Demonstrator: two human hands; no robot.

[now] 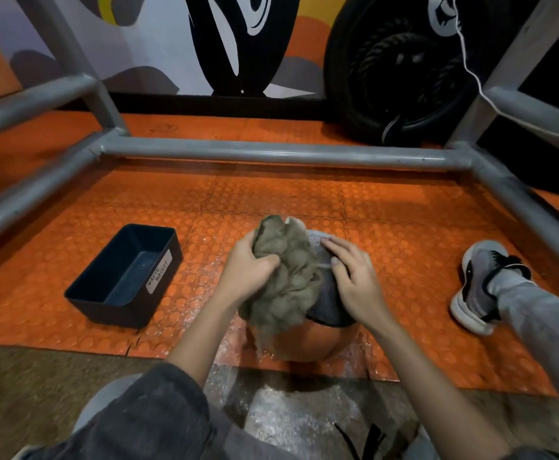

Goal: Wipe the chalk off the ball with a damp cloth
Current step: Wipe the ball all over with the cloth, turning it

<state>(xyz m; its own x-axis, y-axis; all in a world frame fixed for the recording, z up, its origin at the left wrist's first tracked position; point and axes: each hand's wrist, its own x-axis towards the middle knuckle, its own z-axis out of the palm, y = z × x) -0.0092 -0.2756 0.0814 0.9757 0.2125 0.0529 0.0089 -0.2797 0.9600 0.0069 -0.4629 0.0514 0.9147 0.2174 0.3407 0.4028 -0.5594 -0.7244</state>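
A dark bin (112, 312) sits on the orange floor mat (271, 197) at the left. Just beside it, the left hand (248, 270) has its grip curled round a bunched grey cloth (288, 277), pressing it onto the ball (314, 340), which rests on the mat. The right hand (354, 277) lies on the ball's grey top, grip spread, fingers straight. A shoe (480, 280) is at far right.
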